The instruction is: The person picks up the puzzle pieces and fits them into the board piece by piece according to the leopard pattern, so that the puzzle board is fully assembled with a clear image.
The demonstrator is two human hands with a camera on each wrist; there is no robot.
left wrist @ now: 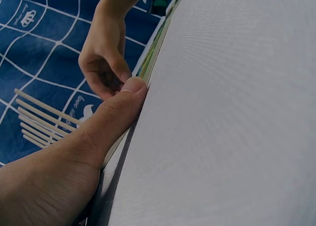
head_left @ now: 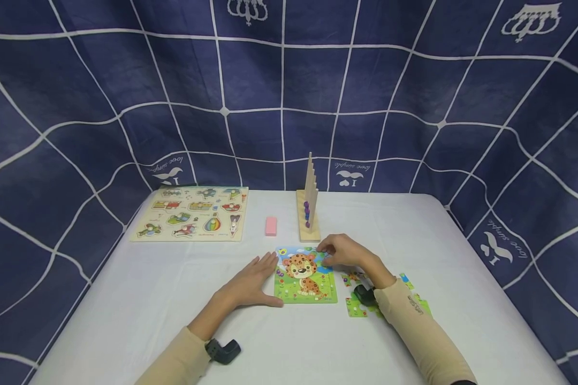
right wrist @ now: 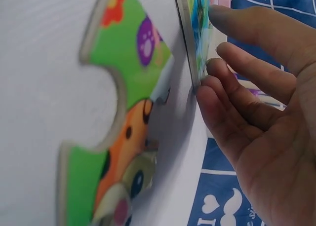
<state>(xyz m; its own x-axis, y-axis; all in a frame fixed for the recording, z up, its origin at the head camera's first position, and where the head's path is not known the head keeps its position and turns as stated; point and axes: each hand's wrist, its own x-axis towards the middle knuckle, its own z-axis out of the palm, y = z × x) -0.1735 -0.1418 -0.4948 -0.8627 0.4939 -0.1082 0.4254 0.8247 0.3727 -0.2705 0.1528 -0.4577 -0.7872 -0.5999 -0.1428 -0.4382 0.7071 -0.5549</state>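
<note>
A puzzle board [head_left: 304, 289] with a spotted leopard cub on green and blue lies on the white table. My left hand [head_left: 250, 283] rests along its left side, fingers extended and thumb [left wrist: 123, 97] at the near left corner. At the far right corner is my right hand [head_left: 344, 251], its fingers bent and their tips [right wrist: 203, 90] against the board's edge and face. No piece shows between thumb and fingers. Loose puzzle pieces [head_left: 356, 307] lie right of the board, partly under the right forearm; one piece [right wrist: 131, 88] shows green and orange spotted parts.
Behind the board stands a wooden peg stand [head_left: 310, 214] with upright rods and several purple and blue beads. A pink block [head_left: 271, 226] lies left of it. At the back left is a wooden vehicle puzzle board [head_left: 192, 214]. Dark blue checked cloth [head_left: 250, 133] hangs around the table.
</note>
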